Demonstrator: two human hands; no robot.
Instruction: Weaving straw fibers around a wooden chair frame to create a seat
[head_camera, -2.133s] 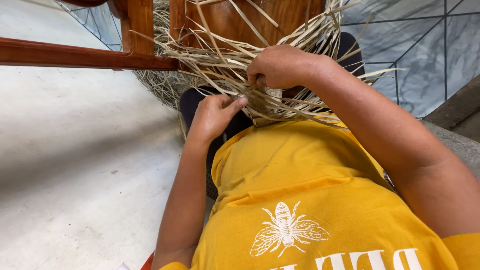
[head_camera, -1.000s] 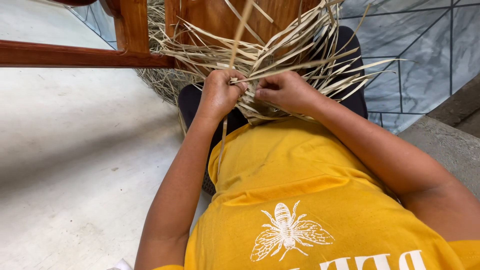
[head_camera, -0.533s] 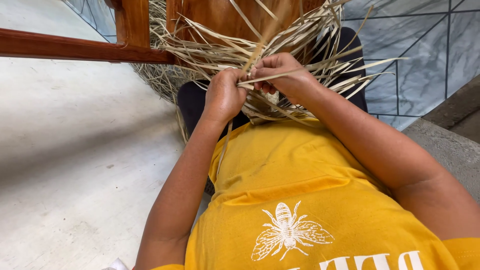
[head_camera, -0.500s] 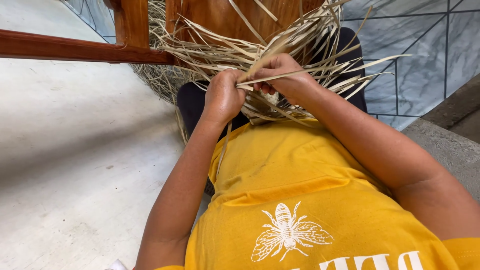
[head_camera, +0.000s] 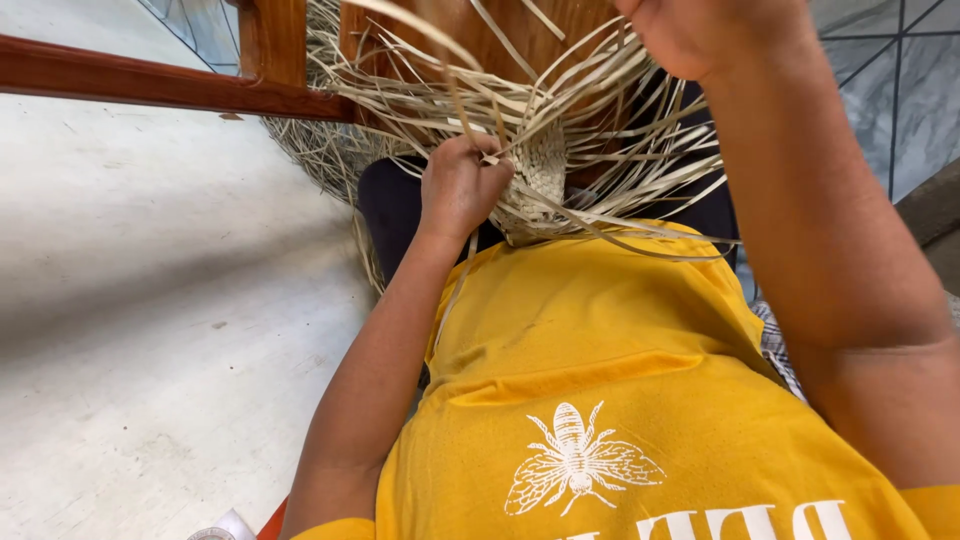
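**Straw weaving being held against a wooden frame**

A pale, worn concrete floor (head_camera: 130, 300) is being shown across the left half of the frame, and grey tiled paving (head_camera: 890, 90) with dark joints is being seen at the upper right. A reddish-brown wooden frame (head_camera: 150, 85) is running in from the upper left edge to the top centre (a bar meeting an upright post).

At the centre top, a woven straw piece (head_camera: 540, 175) is being held in the lap, its finished band lying just above the yellow shirt (head_camera: 600, 400), with loose pale strands (head_camera: 650, 190) fanning out to the right and upward.

The left hand (head_camera: 460, 185) is being kept curled closed at the centre of the frame, pinching strands right beside the woven band. The right hand (head_camera: 700, 30) is being raised at the top edge, partly cut off; it is being kept closed like a fist, and strands appear to be gripped in it, though the grasp itself cannot be made out.
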